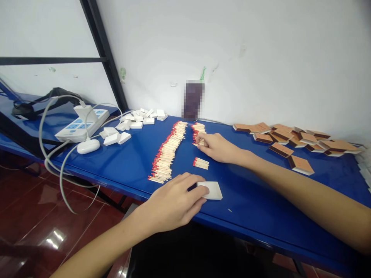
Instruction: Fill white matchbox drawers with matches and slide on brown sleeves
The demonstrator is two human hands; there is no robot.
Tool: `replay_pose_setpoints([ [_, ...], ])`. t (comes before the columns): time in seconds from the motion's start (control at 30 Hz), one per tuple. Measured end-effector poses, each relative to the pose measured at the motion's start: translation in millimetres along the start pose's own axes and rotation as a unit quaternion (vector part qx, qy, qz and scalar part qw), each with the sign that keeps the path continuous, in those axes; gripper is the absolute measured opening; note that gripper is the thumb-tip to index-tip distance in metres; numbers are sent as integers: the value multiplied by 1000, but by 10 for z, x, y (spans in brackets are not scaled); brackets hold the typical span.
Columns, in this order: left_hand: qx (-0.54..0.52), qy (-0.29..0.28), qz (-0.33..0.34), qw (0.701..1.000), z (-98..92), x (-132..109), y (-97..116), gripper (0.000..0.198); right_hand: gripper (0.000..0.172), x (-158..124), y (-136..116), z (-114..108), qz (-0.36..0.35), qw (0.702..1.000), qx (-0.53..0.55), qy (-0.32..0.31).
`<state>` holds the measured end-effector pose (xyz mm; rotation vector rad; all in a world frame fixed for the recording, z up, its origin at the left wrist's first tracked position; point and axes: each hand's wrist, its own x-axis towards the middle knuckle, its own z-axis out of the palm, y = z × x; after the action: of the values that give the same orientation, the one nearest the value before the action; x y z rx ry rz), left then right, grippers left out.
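Note:
My left hand (174, 200) rests on the blue table (255, 200) near its front edge, fingers curled over the left end of a white matchbox tray (213, 190). My right hand (217, 147) reaches further back, its fingertips pinching red-tipped matches from a short row of matches (198, 131). A small bundle of matches (201, 163) lies between the two hands. To the left runs a long row of matches (168, 152), red heads pointing left.
Several white inner trays (136, 121) lie scattered at the back left. Orange matchbox sleeves (292, 141) are spread at the back right. A white power strip (82, 123) with cables and an adapter (88, 146) sits at the left edge. A blurred dark object (193, 99) leans against the wall.

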<state>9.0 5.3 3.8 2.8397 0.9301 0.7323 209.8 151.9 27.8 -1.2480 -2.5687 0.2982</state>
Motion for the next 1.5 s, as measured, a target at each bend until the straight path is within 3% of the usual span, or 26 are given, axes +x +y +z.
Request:
replay_pose_setpoints([
  [0.33, 0, 7, 5, 1000, 1, 10, 1, 15, 23, -2, -23, -4, -14, 1000, -7, -5],
  [1.5, 6, 3, -1, 1000, 12, 1, -1, 16, 12, -4, -83, -59, -3, 1000, 3, -4],
])
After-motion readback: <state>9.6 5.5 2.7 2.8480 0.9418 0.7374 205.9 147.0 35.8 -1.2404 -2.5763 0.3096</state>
